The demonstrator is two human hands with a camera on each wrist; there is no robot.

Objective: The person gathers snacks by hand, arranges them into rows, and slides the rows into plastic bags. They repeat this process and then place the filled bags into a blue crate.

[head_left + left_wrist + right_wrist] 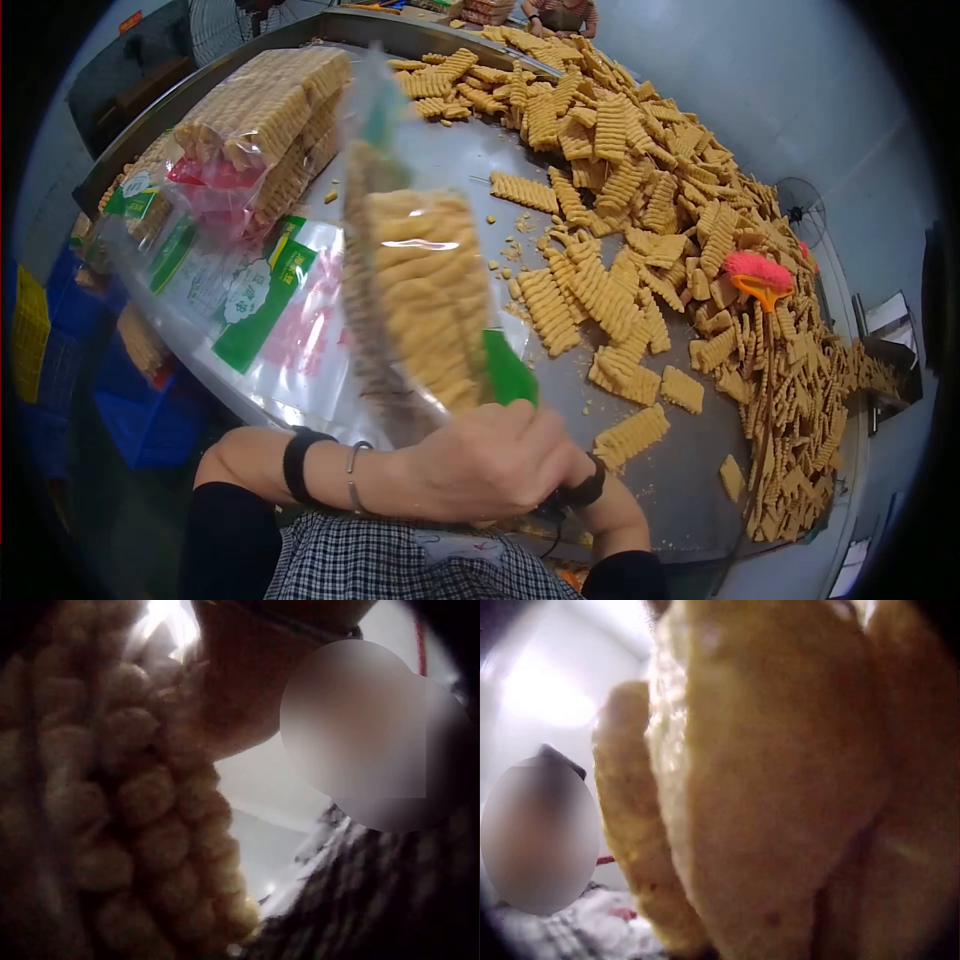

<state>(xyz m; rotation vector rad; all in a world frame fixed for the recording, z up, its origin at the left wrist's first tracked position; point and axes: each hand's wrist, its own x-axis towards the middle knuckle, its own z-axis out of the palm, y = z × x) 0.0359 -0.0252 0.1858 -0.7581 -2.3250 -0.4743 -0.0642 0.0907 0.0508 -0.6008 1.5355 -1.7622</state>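
Observation:
A clear plastic bag (425, 300) packed with ridged, golden biscuits stands up in front of me, its upper part blurred. At its lower end my left hand (480, 460) grips the gathered plastic near a green printed part (510, 370). Close against the left hand is my right hand (565, 460), its fingers mostly hidden; I cannot tell how they hold. In the left wrist view the bagged biscuits (135, 825) fill the left side, seen through plastic.
Filled biscuit bags (265, 120) are stacked at the left, beside flat printed bags (290, 290). Loose biscuits (640, 250) heap along the right of the metal table (690, 440). A pink duster (757, 270) leans there. Blue crates (150, 420) stand below left; another person (562, 15) is across the table.

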